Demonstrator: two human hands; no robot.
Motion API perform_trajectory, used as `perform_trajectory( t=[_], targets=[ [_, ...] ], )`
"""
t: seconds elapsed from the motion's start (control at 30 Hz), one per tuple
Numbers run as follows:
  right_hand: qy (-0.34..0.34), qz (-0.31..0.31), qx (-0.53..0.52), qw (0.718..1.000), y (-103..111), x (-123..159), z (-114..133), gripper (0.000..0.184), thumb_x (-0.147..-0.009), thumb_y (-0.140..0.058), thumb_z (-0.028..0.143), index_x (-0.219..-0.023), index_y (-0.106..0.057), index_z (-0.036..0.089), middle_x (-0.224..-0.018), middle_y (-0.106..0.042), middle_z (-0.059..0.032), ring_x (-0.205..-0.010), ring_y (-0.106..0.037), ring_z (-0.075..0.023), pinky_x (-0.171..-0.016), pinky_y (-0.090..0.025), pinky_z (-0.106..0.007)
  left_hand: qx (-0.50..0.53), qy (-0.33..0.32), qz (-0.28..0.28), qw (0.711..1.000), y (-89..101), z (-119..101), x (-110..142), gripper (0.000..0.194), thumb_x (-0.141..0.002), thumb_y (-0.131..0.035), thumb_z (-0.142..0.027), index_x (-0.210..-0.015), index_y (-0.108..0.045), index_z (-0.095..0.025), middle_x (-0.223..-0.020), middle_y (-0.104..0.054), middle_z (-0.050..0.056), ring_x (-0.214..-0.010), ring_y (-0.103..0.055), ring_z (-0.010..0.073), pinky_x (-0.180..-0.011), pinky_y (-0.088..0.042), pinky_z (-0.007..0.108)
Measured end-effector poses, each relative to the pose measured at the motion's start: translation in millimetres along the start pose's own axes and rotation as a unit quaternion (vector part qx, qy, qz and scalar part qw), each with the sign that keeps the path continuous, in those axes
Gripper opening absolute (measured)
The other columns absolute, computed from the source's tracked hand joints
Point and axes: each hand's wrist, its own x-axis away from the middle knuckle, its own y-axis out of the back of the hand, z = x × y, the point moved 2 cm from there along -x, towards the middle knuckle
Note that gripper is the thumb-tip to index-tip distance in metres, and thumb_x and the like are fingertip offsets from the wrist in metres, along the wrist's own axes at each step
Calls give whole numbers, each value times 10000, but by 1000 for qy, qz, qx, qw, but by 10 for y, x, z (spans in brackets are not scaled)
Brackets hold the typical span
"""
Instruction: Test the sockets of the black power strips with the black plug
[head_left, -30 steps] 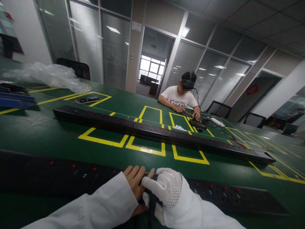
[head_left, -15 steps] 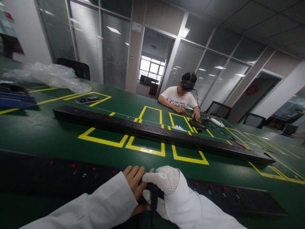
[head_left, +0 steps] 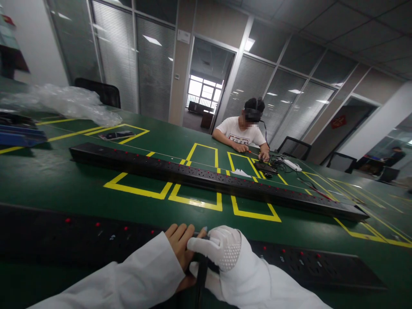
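A long black power strip with red indicator buttons lies across the near side of the table. My bare left hand is wrapped around the strip near its middle, fingers over the top and part of the hand showing at the near edge. Beside it, touching it, my right hand wears a white glove with dotted grips. The gloved fingers are closed around a black plug, whose cable runs down towards me. Where the plug meets the strip is hidden by my hands, so I cannot tell how far in it sits.
A second long black power strip lies farther back on the green table, which has yellow tape outlines. Clear plastic wrap, a phone and a blue object are at left. Across sits a person beside tangled cables.
The plug's cable has swung a little left and my right thumb has shifted left over the plug. My left hand keeps its place on the strip.
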Motion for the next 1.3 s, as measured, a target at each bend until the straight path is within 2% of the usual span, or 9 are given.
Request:
perform_trajectory(
  t=[0.13,0.2,0.4,0.5,0.57,0.87,1.0,1.17,1.3],
  targets=[
    [-92,85,-117,985,40,44,-70,472,-603,-735,451,-1054,-660,336,-749,-666,13,-601,-646,-182,-516,-402,-256,-12,-13,-9,1000,28,-12,4,555,-711,-629,-396,-1217,-558,-179,-1177,-590,167,-946,-565,331,-774,-418,443],
    [-171,58,-254,950,43,73,-81,378,-656,-704,353,-1021,-651,269,-859,-678,-9,-722,-666,-177,-643,-466,-261,-14,-9,-7,1000,53,-19,1,510,-714,-644,-428,-1162,-593,-191,-1176,-599,156,-968,-566,329,-796,-420,444],
    [-286,-66,-427,855,116,104,-39,217,-864,-509,338,-1028,-562,206,-809,-616,-11,-644,-566,-96,-604,-452,-204,-41,4,42,998,95,-46,-24,803,-688,-679,-541,-1363,-437,-180,-1205,-587,196,-991,-572,359,-832,-425,497],
    [-364,-96,-495,783,196,153,-118,310,-886,-513,475,-1027,-585,209,-724,-575,5,-539,-448,-61,-470,-346,-162,-26,15,65,997,131,-50,-47,816,-729,-620,-609,-1388,-413,-174,-1210,-584,197,-1005,-569,361,-840,-427,499],
    [-388,-110,-506,762,247,223,-222,347,-887,-516,495,-1040,-598,195,-709,-582,-1,-487,-403,-54,-398,-276,-161,-16,22,76,997,169,-58,-66,824,-746,-583,-647,-1390,-414,-161,-1218,-580,204,-1025,-563,367,-861,-422,506],
    [-462,-87,-459,754,313,603,-744,410,-827,-572,551,-950,-605,161,-670,-620,-17,-392,-381,-41,-330,-221,-156,-35,46,135,989,266,-138,-141,831,-699,-707,-498,-1387,-418,-132,-1252,-565,237,-1062,-565,395,-889,-430,545],
    [-446,-62,-488,748,283,612,-756,388,-801,-623,521,-946,-569,165,-670,-632,-14,-434,-433,-55,-353,-247,-156,-25,54,134,989,242,-110,-124,808,-686,-726,-383,-1396,-407,-165,-1258,-574,194,-1094,-558,365,-977,-367,553],
    [-442,-45,-483,755,314,588,-684,331,-821,-610,480,-952,-563,179,-683,-643,-20,-495,-506,-79,-379,-253,-155,-9,50,150,987,282,-147,-213,904,-680,-715,-513,-1435,-326,-201,-1301,-544,206,-1230,-455,391,-1045,-208,635],
    [-439,-38,-476,761,332,567,-656,317,-819,-604,475,-939,-563,184,-665,-636,-12,-452,-473,-67,-375,-247,-153,3,52,175,983,276,-306,-370,1001,-659,-754,-483,-1466,-185,-315,-1393,-464,183,-1272,-406,405,-1025,-217,653]
  ],
)
